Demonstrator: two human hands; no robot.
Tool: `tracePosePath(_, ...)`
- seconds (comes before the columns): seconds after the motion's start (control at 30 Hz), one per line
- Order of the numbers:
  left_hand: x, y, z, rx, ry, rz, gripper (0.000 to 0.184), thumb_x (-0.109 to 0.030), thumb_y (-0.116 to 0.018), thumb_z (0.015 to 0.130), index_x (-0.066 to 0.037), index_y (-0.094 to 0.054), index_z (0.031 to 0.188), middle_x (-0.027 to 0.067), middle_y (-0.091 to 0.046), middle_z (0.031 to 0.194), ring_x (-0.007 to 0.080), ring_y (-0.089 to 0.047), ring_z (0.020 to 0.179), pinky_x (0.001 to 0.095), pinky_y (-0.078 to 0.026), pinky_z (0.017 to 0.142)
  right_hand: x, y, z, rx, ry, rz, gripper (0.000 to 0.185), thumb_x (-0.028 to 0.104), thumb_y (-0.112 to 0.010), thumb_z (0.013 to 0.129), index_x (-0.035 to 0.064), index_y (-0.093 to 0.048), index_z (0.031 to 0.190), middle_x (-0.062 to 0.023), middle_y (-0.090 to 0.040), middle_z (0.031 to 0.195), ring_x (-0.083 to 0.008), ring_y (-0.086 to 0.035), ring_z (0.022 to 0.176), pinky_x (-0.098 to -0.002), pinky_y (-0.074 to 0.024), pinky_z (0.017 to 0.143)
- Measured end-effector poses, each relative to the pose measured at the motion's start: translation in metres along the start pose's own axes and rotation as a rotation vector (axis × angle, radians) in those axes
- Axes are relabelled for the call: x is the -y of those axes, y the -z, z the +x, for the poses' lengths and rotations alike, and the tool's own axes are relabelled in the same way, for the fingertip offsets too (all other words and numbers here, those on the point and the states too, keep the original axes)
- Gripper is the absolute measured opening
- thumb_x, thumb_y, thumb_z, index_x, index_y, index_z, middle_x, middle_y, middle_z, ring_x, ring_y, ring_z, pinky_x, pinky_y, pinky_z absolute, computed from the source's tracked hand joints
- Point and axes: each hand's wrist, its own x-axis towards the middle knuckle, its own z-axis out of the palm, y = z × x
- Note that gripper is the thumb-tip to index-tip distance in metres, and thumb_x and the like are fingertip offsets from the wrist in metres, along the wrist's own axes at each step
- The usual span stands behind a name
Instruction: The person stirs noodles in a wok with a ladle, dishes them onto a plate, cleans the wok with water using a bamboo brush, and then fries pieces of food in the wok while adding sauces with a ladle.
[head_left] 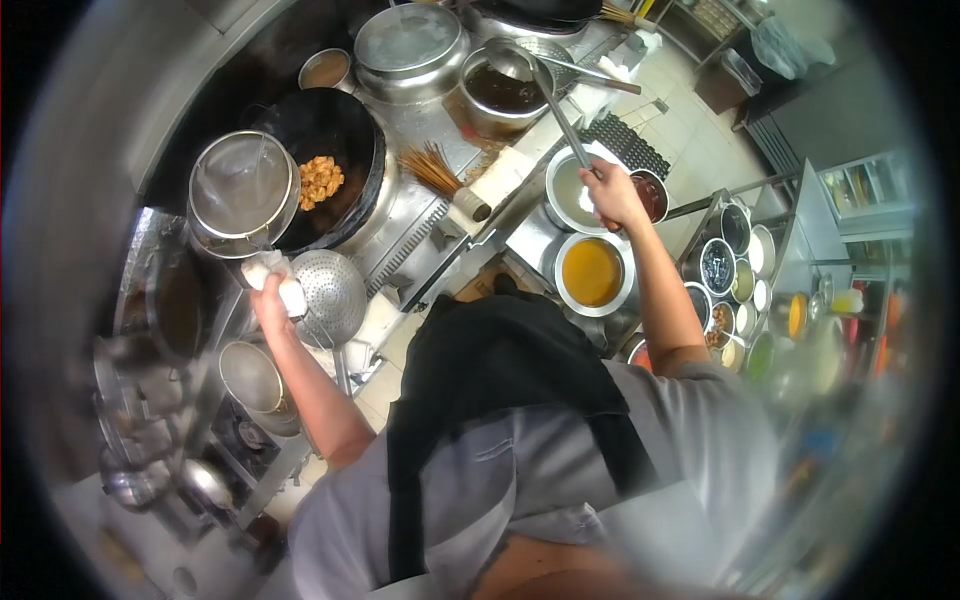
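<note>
My left hand [270,305] is closed round a folded white cloth [283,283] at the near rim of a black wok [350,130]. Whether a wok handle lies inside the cloth is hidden. Browned chunks of food [321,182] sit in the wok. Beside them, a round mesh strainer [240,185] covers the wok's left side. My right hand [612,195] grips the long handle of a metal ladle [565,125]. Its bowl is over a pot of dark liquid [500,92]. Below my right hand stands a bowl of yellow-orange liquid [592,272].
A perforated skimmer [330,295] lies right of my left hand. A bamboo brush [435,170] rests on the stove edge. A lidded pot [410,40] stands at the back. Several ingredient containers [718,265] crowd the right side. Another mesh strainer [255,378] is at lower left.
</note>
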Motion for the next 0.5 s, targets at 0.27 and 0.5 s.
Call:
tracePosePath(0.27,-0.005,-0.017,-0.026,0.041,0.062,-0.09,0.031,-0.015,-0.067,0.079,0.006,-0.064,0.103,0.0135,-0.067,0.079,0.0224,-0.065,0.056,0.0329,-0.054,0.047,0.023,-0.019,0.037,0.146,-0.226,0.343,0.025,0.022,-0.054,0.099,-0.002,-0.06,0.097,-0.0032,-0.053,0.057,-0.014,-0.051,0.041,-0.0304,-0.0391,0.035)
tracePosePath(0.5,0.033,-0.006,-0.019,-0.001,0.008,-0.13,0.031,-0.015,-0.065,0.08,0.007,-0.064,0.102,0.0151,-0.068,0.08,0.023,-0.065,0.057,0.033,-0.054,0.048,0.018,-0.014,0.068,0.453,-0.558,1.283,0.027,0.022,-0.043,0.104,-0.0034,-0.051,0.103,0.0051,-0.045,0.061,-0.0022,-0.044,0.044,-0.0187,-0.0349,0.036)
